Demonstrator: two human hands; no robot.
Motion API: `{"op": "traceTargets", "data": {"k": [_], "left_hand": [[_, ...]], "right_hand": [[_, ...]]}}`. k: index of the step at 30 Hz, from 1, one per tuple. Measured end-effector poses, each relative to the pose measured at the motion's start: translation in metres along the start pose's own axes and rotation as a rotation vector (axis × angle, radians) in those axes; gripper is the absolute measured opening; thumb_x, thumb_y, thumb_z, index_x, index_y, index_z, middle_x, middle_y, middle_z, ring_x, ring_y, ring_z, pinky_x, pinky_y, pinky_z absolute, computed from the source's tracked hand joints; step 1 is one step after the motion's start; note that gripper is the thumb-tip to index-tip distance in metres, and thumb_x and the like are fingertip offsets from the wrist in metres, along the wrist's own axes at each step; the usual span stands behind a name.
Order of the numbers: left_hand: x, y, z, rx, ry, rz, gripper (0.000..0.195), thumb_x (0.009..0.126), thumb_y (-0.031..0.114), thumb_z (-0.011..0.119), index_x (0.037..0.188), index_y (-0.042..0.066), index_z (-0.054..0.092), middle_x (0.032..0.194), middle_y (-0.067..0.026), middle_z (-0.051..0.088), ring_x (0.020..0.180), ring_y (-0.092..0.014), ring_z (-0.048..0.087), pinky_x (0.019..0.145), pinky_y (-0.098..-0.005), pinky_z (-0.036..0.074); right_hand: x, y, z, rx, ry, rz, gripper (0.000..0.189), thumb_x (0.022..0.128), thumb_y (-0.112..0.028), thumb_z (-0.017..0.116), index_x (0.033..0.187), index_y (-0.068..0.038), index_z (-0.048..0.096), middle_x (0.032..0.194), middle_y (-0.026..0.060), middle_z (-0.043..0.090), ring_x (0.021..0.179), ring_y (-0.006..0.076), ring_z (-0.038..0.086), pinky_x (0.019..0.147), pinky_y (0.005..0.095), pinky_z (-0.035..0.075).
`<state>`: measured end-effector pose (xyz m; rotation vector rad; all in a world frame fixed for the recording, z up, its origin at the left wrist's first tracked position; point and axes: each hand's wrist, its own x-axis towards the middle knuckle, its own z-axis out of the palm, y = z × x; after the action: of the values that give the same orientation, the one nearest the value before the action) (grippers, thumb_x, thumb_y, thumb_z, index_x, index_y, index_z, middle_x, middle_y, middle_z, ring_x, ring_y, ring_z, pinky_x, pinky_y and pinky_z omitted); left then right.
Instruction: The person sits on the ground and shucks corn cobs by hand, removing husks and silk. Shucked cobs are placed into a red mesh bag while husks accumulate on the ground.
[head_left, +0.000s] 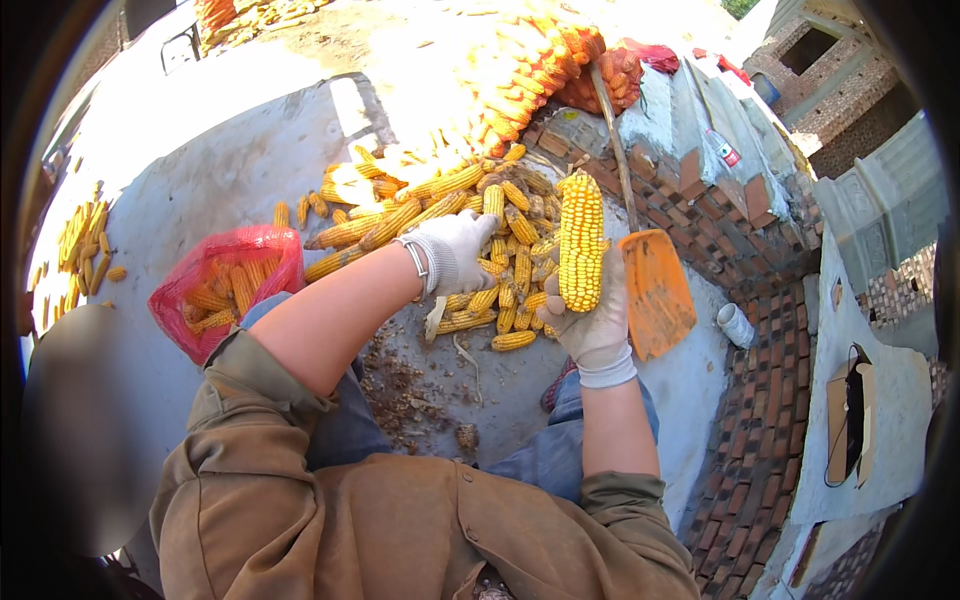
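My right hand (594, 324), in a pale work glove with dirty fingertips, holds a large yellow corn cob (581, 244) upright. The cob's kernels are bare of husk. Over the heap of corn cobs (420, 187) reaches my left hand (452, 251), gloved too, its thumb and fingers apart. Its fingertips are close to small cobs; whether they touch any is hard to tell. Shorter cobs (523, 266) lie between my two hands. Left of my left forearm, a red mesh sack (176, 300) stands with its mouth wide, holding several cobs.
An orange shovel (658, 292) with a wooden handle leans beside my right hand. Filled mesh sacks (517, 82) stand behind the heap. A low brick wall (757, 420) and a white cup-like container (736, 325) are on the right. More cobs (86, 240) lie far left. Loose kernels and debris (412, 397) litter the ground between my legs.
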<state>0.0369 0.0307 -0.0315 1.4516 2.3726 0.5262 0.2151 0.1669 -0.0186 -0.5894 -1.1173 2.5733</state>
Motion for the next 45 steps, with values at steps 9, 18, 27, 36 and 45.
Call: {"op": "traceTargets", "data": {"k": [9, 18, 27, 36, 45], "left_hand": [[-0.005, 0.032, 0.004, -0.84, 0.006, 0.079, 0.047, 0.088, 0.045, 0.072, 0.096, 0.001, 0.058, 0.079, -0.0011, 0.06, 0.07, -0.006, 0.054, 0.061, -0.0236, 0.047], [-0.007, 0.035, 0.011, -0.84, 0.174, 0.12, 0.033, 0.1, 0.031, 0.053, 0.085, 0.003, 0.056, 0.069, 0.0009, 0.053, 0.064, -0.007, 0.044, 0.059, -0.0265, 0.043], [0.0, 0.006, 0.016, -0.732, -0.366, 0.068, 0.089, 0.08, 0.028, 0.075, 0.151, 0.004, 0.028, 0.138, -0.0168, 0.049, 0.127, -0.025, 0.05, 0.106, -0.0335, 0.042], [-0.007, 0.013, 0.01, -1.47, -0.545, 0.189, 0.082, 0.08, 0.003, 0.073, 0.15, 0.003, 0.03, 0.14, -0.0118, 0.05, 0.131, -0.022, 0.046, 0.108, -0.0362, 0.04], [0.008, -0.001, 0.022, -1.741, -0.376, 0.056, 0.071, 0.089, 0.048, 0.065, 0.144, 0.008, 0.043, 0.143, -0.009, 0.049, 0.13, -0.024, 0.047, 0.111, -0.0425, 0.035]], "right_hand": [[0.003, 0.024, 0.01, -0.462, 0.25, -0.41, 0.059, 0.089, -0.041, 0.072, 0.128, -0.006, 0.046, 0.103, 0.0014, 0.061, 0.08, 0.0081, 0.061, 0.057, 0.0214, 0.051], [0.006, 0.034, 0.013, -0.33, 0.258, -0.314, 0.055, 0.091, -0.042, 0.068, 0.126, -0.004, 0.05, 0.099, 0.0008, 0.061, 0.075, 0.008, 0.06, 0.057, 0.0205, 0.052], [0.007, 0.01, -0.016, -0.025, 0.086, -0.262, 0.057, 0.088, -0.052, 0.067, 0.118, -0.004, 0.057, 0.089, 0.0042, 0.065, 0.073, 0.0138, 0.067, 0.061, 0.0252, 0.057], [0.005, 0.008, -0.029, 0.093, -0.405, -0.05, 0.038, 0.088, -0.02, 0.068, 0.121, -0.001, 0.06, 0.11, 0.0106, 0.068, 0.102, 0.0252, 0.066, 0.093, 0.0418, 0.055], [0.027, 0.011, -0.045, -0.027, -0.031, -0.082, 0.031, 0.085, -0.017, 0.073, 0.11, 0.0, 0.066, 0.125, 0.0133, 0.061, 0.112, 0.0246, 0.061, 0.098, 0.0427, 0.05]]}}
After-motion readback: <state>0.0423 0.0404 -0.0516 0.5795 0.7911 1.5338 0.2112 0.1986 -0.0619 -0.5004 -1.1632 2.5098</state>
